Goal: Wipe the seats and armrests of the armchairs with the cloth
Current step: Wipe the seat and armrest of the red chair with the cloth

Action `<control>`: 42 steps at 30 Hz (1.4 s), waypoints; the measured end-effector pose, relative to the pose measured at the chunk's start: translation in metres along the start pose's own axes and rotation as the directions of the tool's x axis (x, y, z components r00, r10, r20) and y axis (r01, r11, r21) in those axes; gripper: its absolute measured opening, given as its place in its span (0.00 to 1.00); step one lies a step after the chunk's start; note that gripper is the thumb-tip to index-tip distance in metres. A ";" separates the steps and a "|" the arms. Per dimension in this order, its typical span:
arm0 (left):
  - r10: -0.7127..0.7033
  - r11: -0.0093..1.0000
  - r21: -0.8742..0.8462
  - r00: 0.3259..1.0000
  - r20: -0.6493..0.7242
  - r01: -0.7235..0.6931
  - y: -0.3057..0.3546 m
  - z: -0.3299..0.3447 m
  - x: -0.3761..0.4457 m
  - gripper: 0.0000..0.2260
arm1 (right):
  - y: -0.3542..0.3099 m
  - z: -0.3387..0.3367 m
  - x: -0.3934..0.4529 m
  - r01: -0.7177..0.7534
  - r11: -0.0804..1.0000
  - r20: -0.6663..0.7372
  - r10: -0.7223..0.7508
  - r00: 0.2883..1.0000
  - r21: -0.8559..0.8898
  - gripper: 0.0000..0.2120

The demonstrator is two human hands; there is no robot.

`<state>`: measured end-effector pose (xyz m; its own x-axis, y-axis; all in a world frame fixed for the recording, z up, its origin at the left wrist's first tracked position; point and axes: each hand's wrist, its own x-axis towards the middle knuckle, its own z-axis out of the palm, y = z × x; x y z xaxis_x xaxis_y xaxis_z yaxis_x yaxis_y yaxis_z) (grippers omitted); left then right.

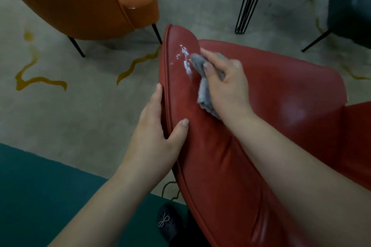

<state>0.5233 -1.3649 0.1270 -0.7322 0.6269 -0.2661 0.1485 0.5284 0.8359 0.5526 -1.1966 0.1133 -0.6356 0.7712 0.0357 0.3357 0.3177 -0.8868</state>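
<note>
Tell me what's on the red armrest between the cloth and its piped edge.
In the head view, a streak of white foam lies on the red armchair, just left of the grey cloth in the right hand.

Left hand (158, 136) gripping, right hand (226, 86) clenched

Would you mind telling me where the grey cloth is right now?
In the head view, the grey cloth is bunched under the right hand, pressed on the red armchair armrest beside the white smear.
</note>
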 end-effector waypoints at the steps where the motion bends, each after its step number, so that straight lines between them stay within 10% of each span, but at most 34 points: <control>1: 0.006 1.000 0.002 1.000 -0.010 -0.006 0.002 -0.001 0.005 0.38 | -0.008 0.006 0.008 0.058 0.998 -0.020 -0.057 0.998 0.030 0.14; 8: 0.025 0.999 0.033 0.998 -0.049 -0.023 0.009 -0.005 0.051 0.32 | -0.015 0.044 0.043 0.157 0.977 0.039 -0.153 0.987 -0.147 0.15; 20: -0.038 0.999 0.026 0.997 -0.067 0.039 0.013 0.004 0.070 0.30 | 0.035 0.017 0.061 -0.269 0.958 0.094 0.261 0.961 0.097 0.14; 27: -0.059 0.998 0.022 0.997 -0.056 0.060 0.014 0.006 0.068 0.40 | -0.010 0.036 0.029 0.225 0.974 0.108 -0.223 0.969 -0.006 0.15; 34: -0.108 0.994 -0.031 0.993 0.048 0.109 0.010 -0.002 0.054 0.46 | 0.029 0.008 0.048 -0.058 0.997 0.070 0.061 0.996 -0.049 0.14; 42: -0.048 0.998 -0.030 0.988 0.146 0.052 0.007 -0.012 0.059 0.52 | 0.009 0.014 0.046 0.284 0.958 0.242 -0.281 0.929 0.021 0.13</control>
<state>0.4731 -1.3306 0.1228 -0.6334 0.6780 -0.3729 0.0900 0.5432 0.8348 0.5165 -1.1655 0.1004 -0.8528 0.4935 0.1708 0.1261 0.5120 -0.8497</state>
